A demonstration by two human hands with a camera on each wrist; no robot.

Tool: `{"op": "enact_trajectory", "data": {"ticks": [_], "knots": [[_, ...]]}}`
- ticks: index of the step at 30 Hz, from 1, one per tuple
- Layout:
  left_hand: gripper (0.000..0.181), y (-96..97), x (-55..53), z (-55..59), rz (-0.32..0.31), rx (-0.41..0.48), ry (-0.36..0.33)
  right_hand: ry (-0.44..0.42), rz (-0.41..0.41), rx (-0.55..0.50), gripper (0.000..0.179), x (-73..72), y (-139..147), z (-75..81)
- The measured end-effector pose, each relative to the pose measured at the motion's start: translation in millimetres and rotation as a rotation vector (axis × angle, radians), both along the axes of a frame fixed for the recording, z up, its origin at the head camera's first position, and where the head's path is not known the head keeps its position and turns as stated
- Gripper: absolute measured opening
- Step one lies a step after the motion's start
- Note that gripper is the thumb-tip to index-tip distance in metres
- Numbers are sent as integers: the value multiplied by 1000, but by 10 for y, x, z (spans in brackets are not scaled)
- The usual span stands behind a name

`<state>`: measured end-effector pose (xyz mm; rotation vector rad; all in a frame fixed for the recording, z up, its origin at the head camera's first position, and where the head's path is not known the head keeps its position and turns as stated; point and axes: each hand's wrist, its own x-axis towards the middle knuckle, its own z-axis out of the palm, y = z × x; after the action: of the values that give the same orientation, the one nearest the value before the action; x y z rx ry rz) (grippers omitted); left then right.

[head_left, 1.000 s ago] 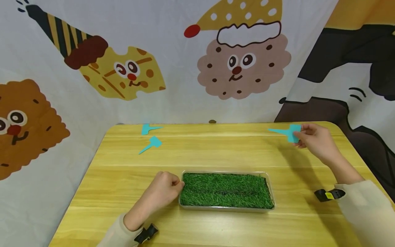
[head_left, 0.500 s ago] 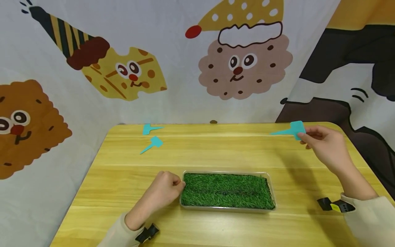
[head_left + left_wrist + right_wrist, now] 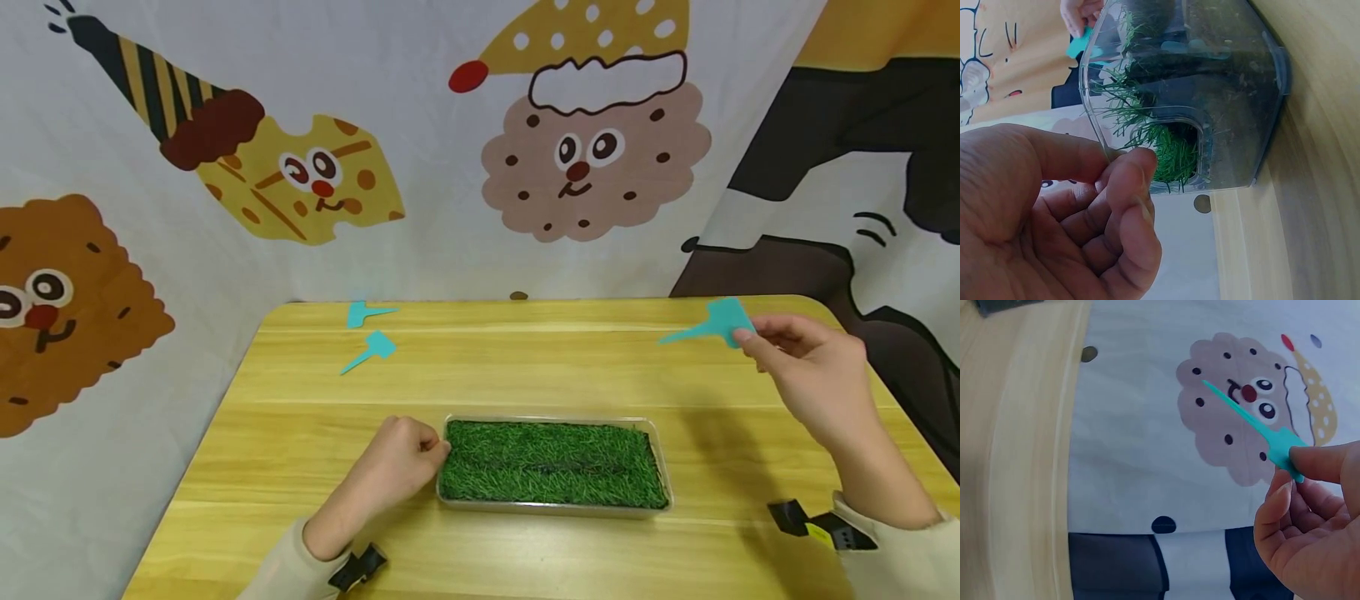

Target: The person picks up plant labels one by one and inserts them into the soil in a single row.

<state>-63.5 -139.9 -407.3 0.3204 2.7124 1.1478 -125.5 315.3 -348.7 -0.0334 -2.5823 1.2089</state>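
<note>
A clear plastic box [image 3: 555, 508] filled with green artificial grass [image 3: 547, 462] sits on the table. At its left end my left hand [image 3: 405, 458] pinches the rim between thumb and forefinger; the left wrist view shows the grass poking out through a cutout in the box wall [image 3: 1229, 144]. On the right, raised over the table, my right hand [image 3: 821, 375] pinches a turquoise T-shaped plant label [image 3: 727, 323] by its wide head. The label's pointed stem aims left in the head view. Its whole stem shows in the right wrist view, the thumb lying on the head [image 3: 1285, 450].
Two more turquoise plant labels lie at the table's back left: one label [image 3: 367, 314] near the back edge, the other label [image 3: 371, 350] just in front. Behind the wooden table [image 3: 525, 367] hangs a cloth [image 3: 442, 192] printed with cartoon biscuits and cheese.
My right hand has moved right and toward me with the plant label, whose stem now tilts down to the left. My left hand stays at the box rim.
</note>
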Motion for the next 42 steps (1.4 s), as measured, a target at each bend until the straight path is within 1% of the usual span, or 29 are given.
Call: {"op": "enact_trajectory", "data": {"ticks": [3, 9, 17, 21, 26, 29, 34, 38, 42], "knots": [[54, 1, 0, 0, 0, 1, -1, 16, -3, 1, 27, 68, -39, 5], [54, 4, -2, -5, -3, -8, 18, 39, 28, -15, 21, 171, -138, -11], [55, 8, -4, -9, -7, -11, 30, 82, 66, 28, 18, 277, -241, -78], [56, 9, -3, -9, -10, -8, 33, 107, 101, 60, 15, 339, -294, -93], [56, 5, -1, -13, -14, -6, 38, 145, 157, 65, 13, 407, -355, -101], [56, 3, 0, -18, -12, -8, 39, 177, 204, 51, 16, 439, -394, -109], [56, 1, -1, -21, -14, -5, 40, 198, 270, 34, 23, 484, -459, -110], [56, 0, 0, -17, -11, -1, 34, 234, 308, 74, 27, 502, -494, -117], [56, 1, -3, -14, -9, -1, 34, 268, 350, 114, 24, 515, -507, -130]]}}
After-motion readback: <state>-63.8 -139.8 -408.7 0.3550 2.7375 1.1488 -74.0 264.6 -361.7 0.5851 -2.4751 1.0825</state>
